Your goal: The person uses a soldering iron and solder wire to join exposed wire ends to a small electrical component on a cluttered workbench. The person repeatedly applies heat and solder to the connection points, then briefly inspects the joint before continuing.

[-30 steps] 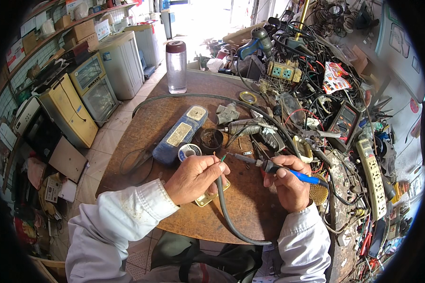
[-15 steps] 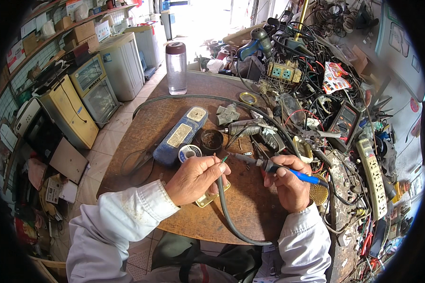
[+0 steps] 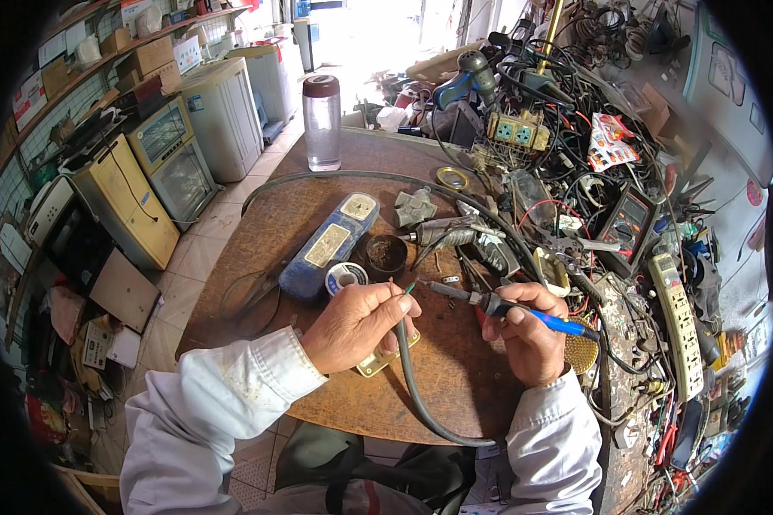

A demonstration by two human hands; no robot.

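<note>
Between the thumb and fingers of my left hand (image 3: 356, 324) is the end of a thick grey cable (image 3: 410, 378), with a green wire tip and a bare copper-coloured strand showing above the fingers. My right hand (image 3: 528, 335) is closed around a blue-handled soldering iron (image 3: 561, 324). Its tip points left, close to the wire end; I cannot tell whether they touch. Just beyond my left hand are a roll of solder (image 3: 345, 276) and a small dark round tin (image 3: 385, 255). A pale yellow plate (image 3: 374, 362) lies partly hidden under that hand.
The brown wooden table (image 3: 240, 257) carries a blue box-shaped tool (image 3: 326, 249) and a clear bottle (image 3: 322, 124) with a dark lid. On the right are tangled cables, a multimeter (image 3: 629, 219) and a long power strip (image 3: 678, 322). The cable loops along the table's far side.
The soldering iron's tip has shifted very slightly to the right with my right hand. My left hand stays in place with the cable end.
</note>
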